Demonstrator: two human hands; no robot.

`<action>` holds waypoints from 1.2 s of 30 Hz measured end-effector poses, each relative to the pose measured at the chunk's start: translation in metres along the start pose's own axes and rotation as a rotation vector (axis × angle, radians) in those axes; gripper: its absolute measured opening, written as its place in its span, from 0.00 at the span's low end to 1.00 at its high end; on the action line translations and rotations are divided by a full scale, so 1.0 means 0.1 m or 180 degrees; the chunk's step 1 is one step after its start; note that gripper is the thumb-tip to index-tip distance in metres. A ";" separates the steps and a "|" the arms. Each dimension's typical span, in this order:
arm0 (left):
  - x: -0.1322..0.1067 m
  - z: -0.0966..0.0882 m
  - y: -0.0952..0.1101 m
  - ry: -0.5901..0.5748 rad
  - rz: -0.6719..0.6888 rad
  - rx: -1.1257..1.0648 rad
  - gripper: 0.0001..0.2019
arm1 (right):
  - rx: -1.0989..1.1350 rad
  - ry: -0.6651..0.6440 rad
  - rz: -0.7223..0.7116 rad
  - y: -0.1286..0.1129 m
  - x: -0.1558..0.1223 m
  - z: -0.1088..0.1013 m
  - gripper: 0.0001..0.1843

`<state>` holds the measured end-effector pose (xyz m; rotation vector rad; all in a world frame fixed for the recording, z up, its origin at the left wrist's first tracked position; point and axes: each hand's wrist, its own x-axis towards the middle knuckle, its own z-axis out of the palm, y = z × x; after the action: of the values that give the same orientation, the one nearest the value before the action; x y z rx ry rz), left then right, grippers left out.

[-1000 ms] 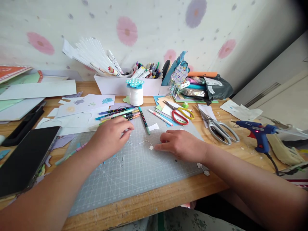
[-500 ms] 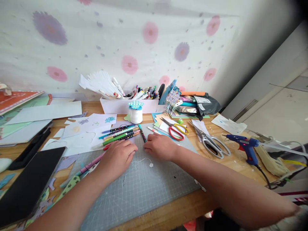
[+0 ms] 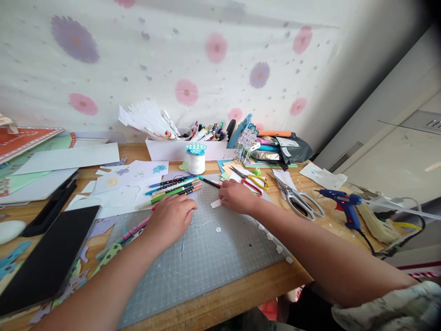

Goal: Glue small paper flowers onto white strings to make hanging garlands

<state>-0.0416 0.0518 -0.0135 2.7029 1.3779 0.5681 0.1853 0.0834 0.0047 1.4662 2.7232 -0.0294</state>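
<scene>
My left hand [image 3: 174, 214] rests with curled fingers on the grey cutting mat [image 3: 206, 262], against the near ends of several markers [image 3: 172, 189]. A thin white string [image 3: 206, 222] with a small white piece on its end runs out beside its thumb; whether the fingers grip it is hidden. My right hand [image 3: 237, 196] lies to the right with its fingers bent down together. A dark dotted marker [image 3: 209, 182] reaches under its far side, and a small white paper strip [image 3: 215, 203] lies at its fingertips. What its fingers hold is hidden.
Beyond my right hand lie red-and-yellow scissors [image 3: 253, 180] and large grey-handled scissors [image 3: 299, 202]. A blue glue gun [image 3: 347, 207] stands at right. A white spool [image 3: 196, 163] stands before the pen box [image 3: 165, 150]. At left are a black tablet-like slab [image 3: 51, 257] and paper scraps.
My right hand has shifted right and away from me. The dotted marker has swung round toward it, and the white paper strip now shows. My left hand has hardly moved.
</scene>
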 end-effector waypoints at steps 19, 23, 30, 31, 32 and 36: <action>0.03 0.06 0.00 0.0514 -0.0367 -0.0394 0.13 | -0.0033 -0.0355 0.0552 -0.11 -0.01 0.06 0.12; 0.03 0.11 -0.02 0.0422 -0.0220 -0.0316 0.12 | -0.0288 -0.0153 0.0431 -0.18 -0.11 0.05 0.12; 0.02 0.10 -0.02 0.0348 -0.0088 -0.0182 0.11 | -0.0746 0.0115 0.0183 -0.40 -0.50 0.03 0.13; 0.02 0.09 -0.01 0.0341 -0.0061 -0.0169 0.11 | -0.0769 0.0144 0.0177 -0.45 -0.58 0.05 0.13; 0.01 0.08 0.00 0.0335 -0.0033 -0.0155 0.11 | -0.0785 0.0176 0.0173 -0.50 -0.65 0.07 0.13; -0.03 0.03 0.16 0.0277 0.0128 -0.0100 0.11 | -0.0776 0.0291 0.0205 -0.68 -0.95 0.14 0.12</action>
<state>-0.0295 0.0403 -0.0137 2.7170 1.3242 0.7126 0.1811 -0.0336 -0.0047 1.5161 2.6299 0.3671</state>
